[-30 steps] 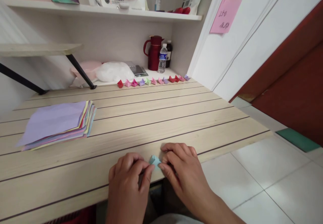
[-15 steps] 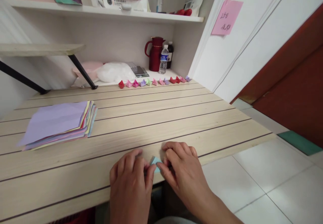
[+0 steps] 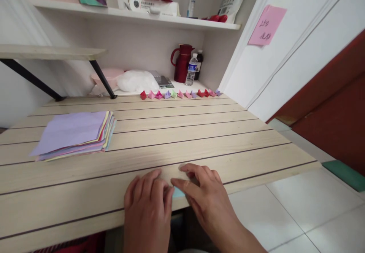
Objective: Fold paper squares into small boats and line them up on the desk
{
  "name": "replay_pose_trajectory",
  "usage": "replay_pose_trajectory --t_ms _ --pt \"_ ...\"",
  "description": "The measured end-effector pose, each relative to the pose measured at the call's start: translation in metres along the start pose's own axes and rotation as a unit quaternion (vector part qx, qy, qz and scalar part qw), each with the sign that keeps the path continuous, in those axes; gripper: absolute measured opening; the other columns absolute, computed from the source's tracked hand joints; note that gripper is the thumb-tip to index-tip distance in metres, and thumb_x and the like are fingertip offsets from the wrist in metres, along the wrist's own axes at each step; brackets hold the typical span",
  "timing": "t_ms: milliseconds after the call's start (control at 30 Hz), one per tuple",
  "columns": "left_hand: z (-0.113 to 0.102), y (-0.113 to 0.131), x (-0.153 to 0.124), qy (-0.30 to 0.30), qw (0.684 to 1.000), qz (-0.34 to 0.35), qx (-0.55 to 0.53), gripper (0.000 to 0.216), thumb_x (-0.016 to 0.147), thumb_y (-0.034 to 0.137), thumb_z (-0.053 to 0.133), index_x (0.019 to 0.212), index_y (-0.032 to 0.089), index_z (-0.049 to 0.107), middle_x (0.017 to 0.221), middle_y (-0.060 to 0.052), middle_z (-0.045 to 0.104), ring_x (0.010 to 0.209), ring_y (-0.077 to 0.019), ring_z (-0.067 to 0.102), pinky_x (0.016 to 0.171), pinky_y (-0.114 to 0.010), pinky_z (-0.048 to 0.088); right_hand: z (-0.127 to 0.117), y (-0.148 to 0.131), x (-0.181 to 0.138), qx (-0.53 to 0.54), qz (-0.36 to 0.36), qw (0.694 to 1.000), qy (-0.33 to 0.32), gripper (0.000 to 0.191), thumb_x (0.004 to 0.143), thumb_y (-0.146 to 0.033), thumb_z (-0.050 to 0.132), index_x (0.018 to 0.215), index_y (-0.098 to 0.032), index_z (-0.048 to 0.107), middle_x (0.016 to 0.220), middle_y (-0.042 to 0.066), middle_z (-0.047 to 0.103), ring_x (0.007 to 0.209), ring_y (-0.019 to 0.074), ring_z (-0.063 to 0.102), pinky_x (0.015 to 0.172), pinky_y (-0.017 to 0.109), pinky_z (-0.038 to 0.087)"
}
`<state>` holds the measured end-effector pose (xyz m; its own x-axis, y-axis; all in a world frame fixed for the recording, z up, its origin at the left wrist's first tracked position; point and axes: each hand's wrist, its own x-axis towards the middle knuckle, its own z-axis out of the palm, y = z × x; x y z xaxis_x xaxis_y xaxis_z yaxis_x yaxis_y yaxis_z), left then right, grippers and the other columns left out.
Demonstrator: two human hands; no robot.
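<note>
A small folded piece of light blue paper (image 3: 178, 193) lies at the table's front edge, between my two hands and partly covered by them. My left hand (image 3: 148, 196) has its thumb and curled fingers closed at the paper's left corner. From the right, my right hand (image 3: 207, 192) holds the paper, its index finger laid across the top of it and the thumb mostly hidden underneath. The paper's exact folds cannot be made out.
A stack of coloured paper sheets (image 3: 75, 133) lies on the left of the wooden table (image 3: 159, 139). Along the back edge runs a row of small folded paper pieces (image 3: 173, 94). Behind stand a red jug (image 3: 182, 63) and a water bottle (image 3: 191, 70). A raised shelf (image 3: 51, 52) is at left.
My right index finger has moved left over the top of the blue paper, covering its peak. My left hand stays nearly in place. The view has shifted slightly.
</note>
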<state>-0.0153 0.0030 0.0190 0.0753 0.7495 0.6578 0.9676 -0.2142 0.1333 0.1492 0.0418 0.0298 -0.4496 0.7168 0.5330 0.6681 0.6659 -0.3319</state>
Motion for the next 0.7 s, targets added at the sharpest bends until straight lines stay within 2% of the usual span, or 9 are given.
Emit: replay_pose_trajectory --t_ms 67,133,200,267,333,467,600,700 --pt "-0.004 -0.004 -0.007 0.026 0.999 0.015 -0.015 0.020 0.096 0.016 0.043 0.107 0.015 0.059 0.109 -0.013 0.071 0.105 -0.0221 0.063 0.105 -0.046 0.034 0.000 0.000 0.000 -0.005 0.003 1.000 -0.019 0.037 0.092 -0.010 0.054 0.115 -0.036 0.069 0.118 0.006 0.064 0.094 0.0235 0.058 0.074 0.038 0.043" --pt "-0.008 -0.005 -0.015 0.042 0.998 0.046 -0.015 0.034 0.092 0.012 0.047 0.125 0.010 0.055 0.120 -0.015 0.069 0.119 -0.0210 0.058 0.112 -0.046 0.029 -0.001 0.000 0.000 -0.003 0.001 1.000 -0.030 0.039 0.092 -0.009 0.054 0.115 -0.036 0.069 0.120 0.006 0.064 0.096 0.0244 0.058 0.076 0.040 0.043" --pt "-0.009 -0.003 -0.023 0.048 0.995 0.082 -0.003 0.044 0.089 0.012 0.055 0.132 0.016 0.054 0.124 -0.011 0.069 0.128 -0.0220 0.052 0.118 -0.051 0.021 -0.001 0.001 0.000 -0.004 -0.001 0.999 -0.034 0.037 0.093 -0.010 0.052 0.115 -0.035 0.069 0.121 0.006 0.065 0.098 0.0248 0.058 0.077 0.041 0.044" --pt "-0.007 0.000 -0.031 0.026 0.994 0.104 0.007 0.043 0.089 0.012 0.054 0.130 0.026 0.058 0.124 -0.002 0.071 0.126 -0.0207 0.056 0.121 -0.054 0.010 -0.001 0.001 -0.001 -0.009 -0.005 0.999 -0.034 0.036 0.094 -0.010 0.051 0.115 -0.033 0.069 0.121 0.006 0.065 0.100 0.0246 0.059 0.079 0.041 0.045" --pt "-0.003 0.003 -0.038 -0.014 0.994 0.108 0.022 0.046 0.089 0.007 0.048 0.128 0.029 0.060 0.129 0.002 0.067 0.119 -0.0187 0.061 0.122 -0.054 0.002 -0.002 0.004 -0.004 -0.010 -0.013 0.999 -0.035 0.036 0.095 -0.011 0.050 0.119 -0.032 0.067 0.123 0.007 0.065 0.104 0.0240 0.059 0.083 0.041 0.046" --pt "0.004 0.004 -0.048 -0.036 0.994 0.092 0.040 0.053 0.087 0.005 0.042 0.131 0.029 0.058 0.137 0.003 0.060 0.118 -0.0198 0.062 0.122 -0.054 -0.001 -0.006 0.011 -0.018 0.001 -0.030 0.999 -0.023 0.044 0.096 -0.010 0.045 0.135 -0.026 0.055 0.129 0.009 0.061 0.112 0.0235 0.058 0.090 0.041 0.048" --pt "0.003 0.005 -0.050 -0.044 0.995 0.080 0.040 0.056 0.086 0.005 0.039 0.134 0.029 0.056 0.139 0.002 0.059 0.123 -0.0204 0.059 0.123 -0.054 -0.001 -0.007 0.010 -0.033 -0.003 0.006 0.999 0.037 0.047 0.098 -0.013 0.041 0.144 -0.022 0.045 0.134 0.010 0.058 0.120 0.0240 0.054 0.095 0.041 0.046" --pt "0.002 0.007 -0.051 -0.052 0.993 0.090 0.062 0.057 0.084 0.003 0.039 0.133 0.027 0.058 0.140 0.001 0.058 0.127 -0.0230 0.056 0.122 -0.058 -0.001 -0.003 0.005 -0.039 -0.050 -0.087 0.995 0.007 0.046 0.099 -0.026 0.048 0.144 -0.017 0.046 0.135 0.009 0.060 0.126 0.0271 0.050 0.100 0.043 0.042"
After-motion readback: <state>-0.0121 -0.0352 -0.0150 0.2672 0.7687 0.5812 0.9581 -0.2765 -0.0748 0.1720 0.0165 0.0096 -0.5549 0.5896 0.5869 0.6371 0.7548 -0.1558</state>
